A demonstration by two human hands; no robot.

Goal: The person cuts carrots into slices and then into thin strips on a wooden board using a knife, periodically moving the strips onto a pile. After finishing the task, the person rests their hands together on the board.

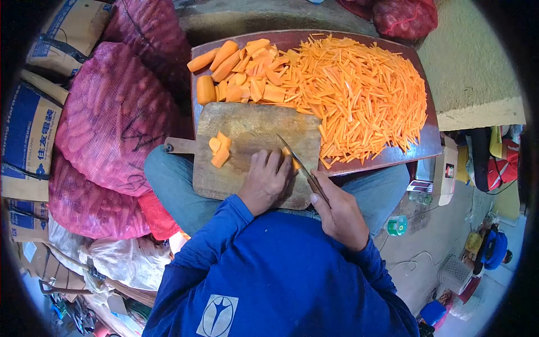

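Observation:
A wooden cutting board [241, 123] lies across my lap, against the dark red tabletop [431, 145]. My left hand [265, 181] is on the board, its bent fingers pressing down a piece of carrot [296, 164] that they mostly hide. In my right hand [342, 213] is a knife [304, 168], gripped by its wooden handle, with the blade beside the left fingertips and at the carrot. A few cut carrot chunks [220, 150] sit on the board's left part. Beyond it are peeled carrots and chunks [247, 70], and a large heap of carrot sticks [365, 98] at the right.
Pink mesh sacks [112, 123] and cardboard boxes [33, 135] are stacked at the left. Another red mesh sack [405, 18] rests at the back right, near a concrete ledge [477, 62]. A green-and-white round container [397, 225] stands on the floor to the right.

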